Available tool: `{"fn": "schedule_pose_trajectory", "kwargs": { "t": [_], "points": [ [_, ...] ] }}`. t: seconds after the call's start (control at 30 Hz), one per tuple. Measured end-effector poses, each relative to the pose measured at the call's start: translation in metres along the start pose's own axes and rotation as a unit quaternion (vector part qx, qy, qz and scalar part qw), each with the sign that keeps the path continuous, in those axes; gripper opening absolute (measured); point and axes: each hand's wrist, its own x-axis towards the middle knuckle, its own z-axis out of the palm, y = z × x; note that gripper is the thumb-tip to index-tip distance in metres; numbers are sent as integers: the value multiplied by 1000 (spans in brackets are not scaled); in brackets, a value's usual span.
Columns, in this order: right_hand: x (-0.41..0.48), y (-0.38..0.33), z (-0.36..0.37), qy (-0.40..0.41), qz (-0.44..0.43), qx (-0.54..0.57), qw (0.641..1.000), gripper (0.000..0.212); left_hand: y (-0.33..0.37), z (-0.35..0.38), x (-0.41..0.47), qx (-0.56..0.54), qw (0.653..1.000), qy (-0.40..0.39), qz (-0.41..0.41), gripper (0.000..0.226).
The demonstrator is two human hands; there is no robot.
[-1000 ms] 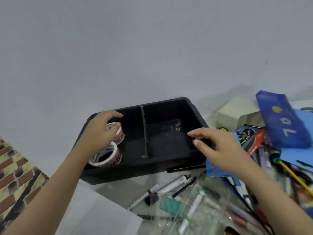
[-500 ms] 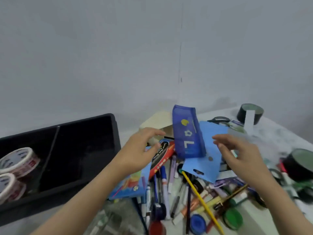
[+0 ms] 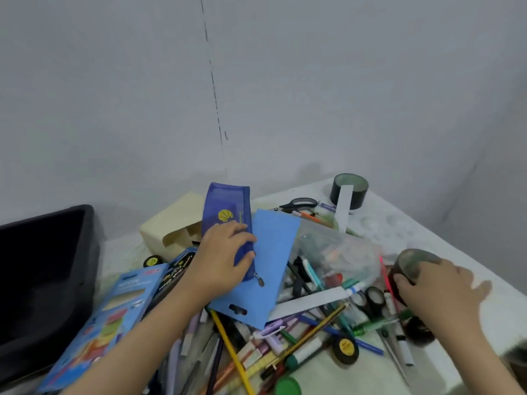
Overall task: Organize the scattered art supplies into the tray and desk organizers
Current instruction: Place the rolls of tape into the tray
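Pens (image 3: 306, 352) and scissors (image 3: 302, 203) clutter the table (image 3: 413, 229) beneath grey walls (image 3: 342, 95). The left grip (image 3: 219, 260) holds a blue pouch (image 3: 225, 206), the right grip (image 3: 445, 289) a tape roll (image 3: 413, 263).

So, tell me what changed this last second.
The left hand let go of the tape rolls in the black tray and now grips the blue mesh pouch. The right hand left the tray rim to grip a dark tape roll. The pile stayed.
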Motion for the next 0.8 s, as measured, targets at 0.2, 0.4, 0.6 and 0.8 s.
{"fn": "schedule_pose_trajectory", "kwargs": {
  "t": [0.2, 0.4, 0.6, 0.8],
  "points": [
    [19, 8, 1, 147, -45, 139, 978, 14, 26, 12, 47, -74, 997, 29, 18, 26],
    [41, 13, -9, 283, -143, 197, 928, 17, 63, 49, 134, -95, 994, 5, 52, 30],
    [65, 14, 5, 289, -178, 174, 925, 29, 98, 103, 221, -53, 991, -52, 116, 33],
    [82, 13, 17, 277, -192, 163, 927, 36, 114, 141, 267, 48, 983, -135, 116, 6]
  ]
}}
